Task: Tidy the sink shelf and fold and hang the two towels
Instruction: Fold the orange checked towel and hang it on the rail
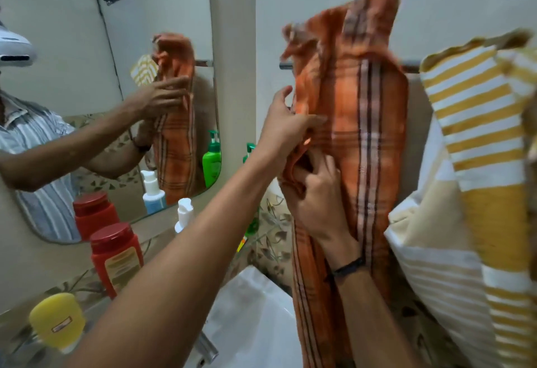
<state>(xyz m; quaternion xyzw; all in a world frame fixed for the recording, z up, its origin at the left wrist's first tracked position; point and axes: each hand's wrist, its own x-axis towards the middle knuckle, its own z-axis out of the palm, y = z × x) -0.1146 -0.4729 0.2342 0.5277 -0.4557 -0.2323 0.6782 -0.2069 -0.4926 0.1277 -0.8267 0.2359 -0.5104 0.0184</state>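
Orange towel [348,123] hangs over the rail [286,65], long axis straight down, top bunched above the bar. Left hand [286,126] lies flat and open on its left edge; right hand [316,202] just below pinches a fold. Striped yellow towel [470,123] crowds the right side, so I'd guess any spreading goes left, toward the rail end.

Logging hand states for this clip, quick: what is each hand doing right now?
Left hand: fingers extended, pressed flat on the orange towel, not gripping.
Right hand: closed, pinching a fold of the orange towel's left edge.
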